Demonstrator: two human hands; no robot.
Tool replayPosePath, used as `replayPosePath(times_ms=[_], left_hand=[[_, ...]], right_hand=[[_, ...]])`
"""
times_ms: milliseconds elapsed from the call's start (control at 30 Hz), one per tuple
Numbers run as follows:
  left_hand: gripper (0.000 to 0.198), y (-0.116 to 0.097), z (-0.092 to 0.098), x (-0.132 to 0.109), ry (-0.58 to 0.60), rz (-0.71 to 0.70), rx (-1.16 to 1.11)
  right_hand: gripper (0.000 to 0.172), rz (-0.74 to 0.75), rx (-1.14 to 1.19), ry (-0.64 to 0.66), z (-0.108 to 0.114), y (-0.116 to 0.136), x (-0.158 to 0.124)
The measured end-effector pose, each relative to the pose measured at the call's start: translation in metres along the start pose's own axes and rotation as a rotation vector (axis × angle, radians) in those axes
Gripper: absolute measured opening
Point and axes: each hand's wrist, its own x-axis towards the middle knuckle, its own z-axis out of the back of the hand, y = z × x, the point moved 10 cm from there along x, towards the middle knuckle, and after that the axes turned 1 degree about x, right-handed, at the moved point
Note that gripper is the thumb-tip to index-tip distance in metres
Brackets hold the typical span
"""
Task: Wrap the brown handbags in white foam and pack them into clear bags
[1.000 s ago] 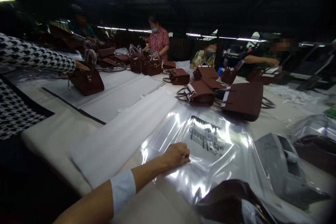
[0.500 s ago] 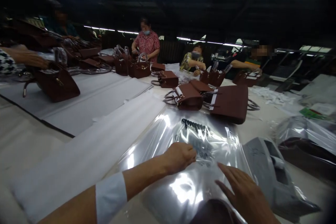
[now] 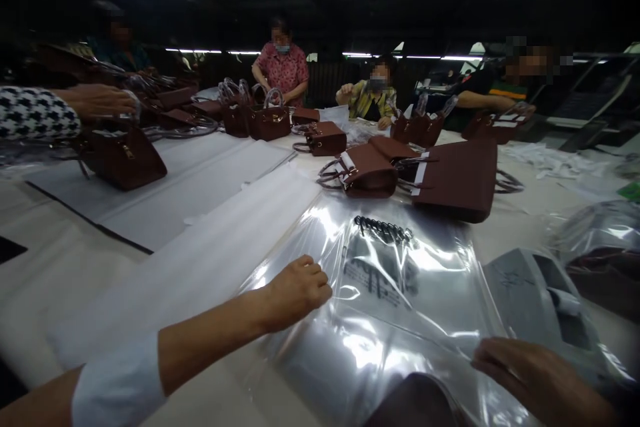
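Observation:
Clear plastic bags [image 3: 320, 347] with dark print lie flat in front of me, shining under the lamps. My left hand [image 3: 300, 290] is closed at the left side of the top bag, its fingers curled on the film. On the right, my right hand [image 3: 540, 370] pinches the bag's edge, and a taut fold of film runs to its fingertips. At the bottom of the view, between my forearms, shows part of a dark brown handbag [image 3: 413, 403]; the rest is cut off.
Beyond the plastic lie a large brown handbag [image 3: 455, 180] and a smaller one [image 3: 373, 173]. A grey tape dispenser [image 3: 520, 293] stands at right, near a plastic-wrapped bag [image 3: 605, 267]. White sheets [image 3: 200, 267] spread left. Several co-workers handle handbags around the table.
My hands have moved apart, the left leftward and the right rightward, drawing the plastic between them. More print on the bag shows. A co-worker's sleeve at left reaches further in.

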Motion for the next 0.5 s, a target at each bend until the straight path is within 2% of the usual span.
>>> replayPosePath(times_ms=[100, 167, 233, 333, 400, 500], left_hand=[[0.026, -0.001, 0.005, -0.02, -0.006, -0.072, 0.029], [0.023, 0.0, 0.004, -0.029, 0.004, -0.101, 0.024], [0.02, -0.002, 0.005, -0.026, -0.002, -0.066, -0.01], [0.047, -0.02, 0.012, 0.006, -0.062, 0.039, -0.167], [0.043, -0.042, 0.009, 0.039, -0.058, 0.07, -0.29], [0.03, -0.066, -0.014, 0.079, 0.062, 0.09, -0.352]], right_hand=[[0.031, -0.019, 0.004, 0.175, -0.014, 0.001, 0.002], [0.03, -0.003, 0.041, 0.167, -0.008, 0.009, 0.008], [0.025, 0.057, 0.123, 0.163, -0.004, 0.023, 0.015], [0.019, 0.122, 0.176, 0.13, -0.002, 0.039, 0.025], [0.016, 0.117, 0.142, 0.113, -0.004, 0.041, 0.028], [0.021, 0.092, 0.043, 0.081, -0.001, 0.034, 0.024]])
